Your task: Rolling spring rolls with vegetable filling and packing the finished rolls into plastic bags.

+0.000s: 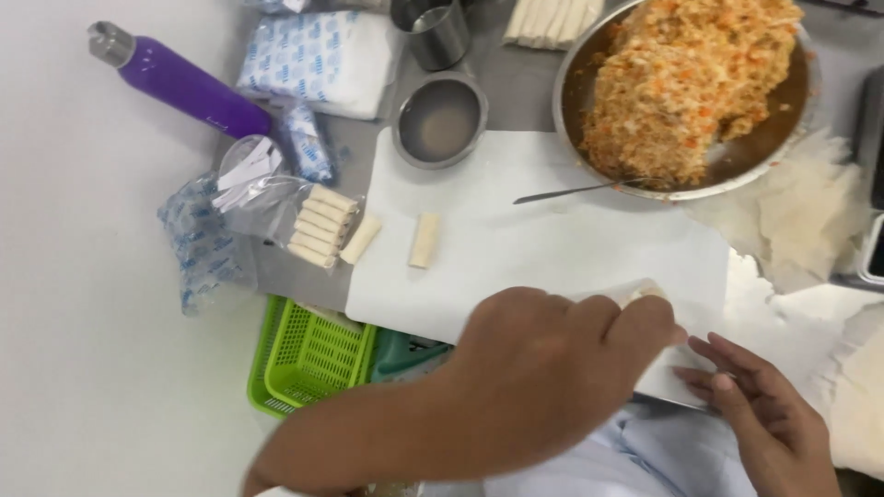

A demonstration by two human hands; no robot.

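White board carries the work in the head view. The left hand lies over its near edge, fingers curled down onto a thin wrapper with a little filling showing at the fingertips; the palm hides the contact, so whether it pinches the wrapper cannot be told. The right hand sits just right of that grip, fingers extended and flat, fingertips on the board's near corner, holding nothing. Beyond the grip and to its left, one finished roll lies alone on the board; further left, a second roll rests beside a clear bag of rolls. Far beyond the grip stands a metal bowl of orange-flecked filling, a spoon resting at its rim. A green basket lies left of the left forearm.
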